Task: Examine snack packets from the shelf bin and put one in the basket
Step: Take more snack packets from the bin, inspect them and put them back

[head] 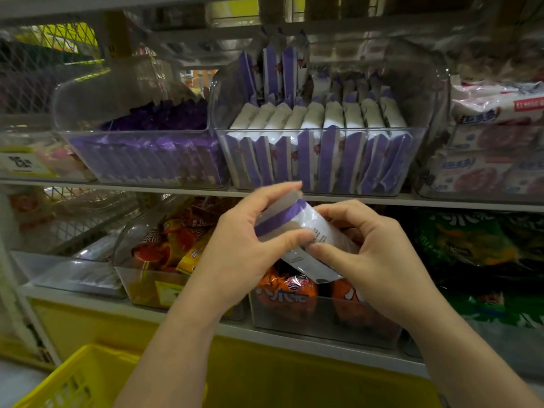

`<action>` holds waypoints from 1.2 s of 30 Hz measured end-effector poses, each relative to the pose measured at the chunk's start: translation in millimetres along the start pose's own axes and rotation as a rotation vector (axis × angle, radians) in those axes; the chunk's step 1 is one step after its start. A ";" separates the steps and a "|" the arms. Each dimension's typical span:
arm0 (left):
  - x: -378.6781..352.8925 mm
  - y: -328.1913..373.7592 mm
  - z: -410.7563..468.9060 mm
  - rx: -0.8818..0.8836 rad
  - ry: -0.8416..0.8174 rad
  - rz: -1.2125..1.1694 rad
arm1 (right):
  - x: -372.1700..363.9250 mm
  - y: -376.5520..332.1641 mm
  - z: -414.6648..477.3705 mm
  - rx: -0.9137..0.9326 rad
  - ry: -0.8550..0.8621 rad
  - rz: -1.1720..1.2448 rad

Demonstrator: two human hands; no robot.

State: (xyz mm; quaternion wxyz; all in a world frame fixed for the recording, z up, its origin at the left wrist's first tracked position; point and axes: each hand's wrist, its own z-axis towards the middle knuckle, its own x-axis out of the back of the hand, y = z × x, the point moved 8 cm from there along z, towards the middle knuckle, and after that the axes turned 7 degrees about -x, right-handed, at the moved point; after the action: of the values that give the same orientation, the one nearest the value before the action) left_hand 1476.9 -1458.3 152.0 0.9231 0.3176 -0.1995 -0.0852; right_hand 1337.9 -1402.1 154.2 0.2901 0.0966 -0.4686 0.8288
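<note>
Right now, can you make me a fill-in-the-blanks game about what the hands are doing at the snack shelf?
1. The left hand and the right hand both hold one white packet with a ____ stripe.
2. The basket at the lower left is ____ in colour.
3. The snack bags in the clear bin just below the white packet are ____ in colour.

Missing words: purple, yellow, orange.
</note>
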 end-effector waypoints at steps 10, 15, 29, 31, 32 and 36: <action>19.1 -17.1 -1.1 0.064 0.114 -0.347 | 21.7 3.0 2.0 -0.046 -0.023 0.021; 22.2 -28.6 -3.1 0.097 0.197 -0.597 | 25.5 8.5 1.5 -0.094 -0.039 0.271; 18.0 -23.2 -2.8 0.042 0.423 -0.434 | 30.7 8.3 -1.1 -0.126 0.169 0.567; 17.2 -14.9 -3.4 0.006 0.454 -0.380 | 31.7 10.6 -2.1 -0.138 0.236 0.606; 14.9 -11.6 -4.3 0.002 0.464 -0.358 | 31.6 11.7 -2.7 -0.142 0.276 0.639; -1.4 -5.8 -7.2 0.060 0.466 -0.192 | 30.3 18.2 -7.7 -0.174 0.452 0.875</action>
State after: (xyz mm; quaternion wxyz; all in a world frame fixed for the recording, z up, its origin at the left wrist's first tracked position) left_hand 1478.5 -1458.5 142.7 0.9220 0.3733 0.0470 -0.0909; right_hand 1303.7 -1391.0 150.0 0.0164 -0.3156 -0.4579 0.8310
